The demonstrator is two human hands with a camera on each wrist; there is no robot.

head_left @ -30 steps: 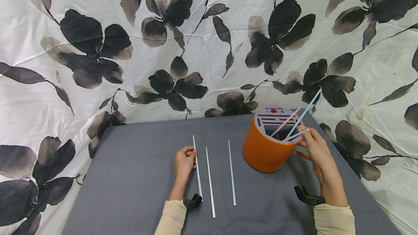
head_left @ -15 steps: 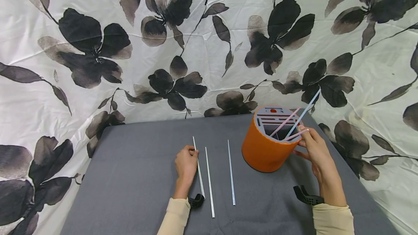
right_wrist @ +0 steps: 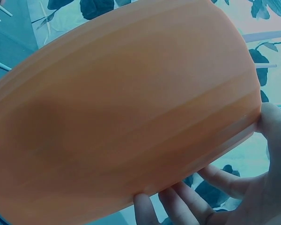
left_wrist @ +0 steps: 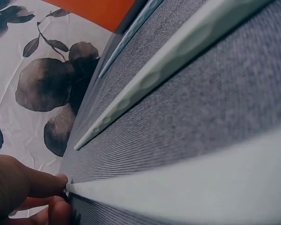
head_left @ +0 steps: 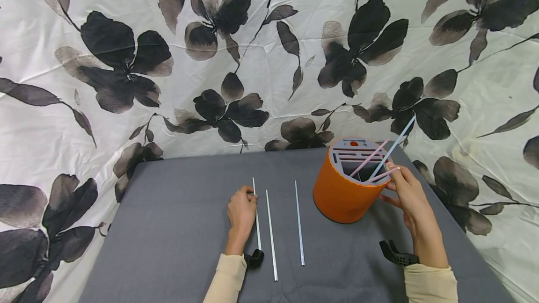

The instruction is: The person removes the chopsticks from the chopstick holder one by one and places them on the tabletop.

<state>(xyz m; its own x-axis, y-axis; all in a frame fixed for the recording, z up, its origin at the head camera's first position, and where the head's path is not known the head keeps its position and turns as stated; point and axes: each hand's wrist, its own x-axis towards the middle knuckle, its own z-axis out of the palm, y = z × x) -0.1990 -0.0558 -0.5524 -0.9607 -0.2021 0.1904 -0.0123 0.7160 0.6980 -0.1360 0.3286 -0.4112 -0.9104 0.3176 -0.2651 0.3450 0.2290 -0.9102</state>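
Observation:
My left hand (head_left: pixel 243 212) pinches a pale green chopstick (head_left: pixel 258 228) near its far, thin end; the thick end runs back under the wrist strap. In the left wrist view, thumb and finger meet at the tip of that chopstick (left_wrist: pixel 187 187). Just right of it lies a second pale green chopstick (head_left: pixel 271 235), and farther right a pale blue one (head_left: pixel 299 223). With the thumb at the rim and fingertips on the side, my right hand (head_left: pixel 414 205) holds an orange utensil holder (head_left: pixel 343 195). Two pink chopsticks (head_left: pixel 368 159) and a blue chopstick (head_left: pixel 396 143) lean out of it.
A grey cloth (head_left: pixel 177 228) covers the table. Behind it hangs a white floral curtain (head_left: pixel 286 69). The holder's grey slotted top (head_left: pixel 351 149) has narrow slits at the back and a larger opening in front. Dark straps (head_left: pixel 397 257) circle both wrists.
My left hand has turned slightly and shifted a little right, and the chopstick in its fingers has moved closer to its neighbour. The right hand and the holder stay put.

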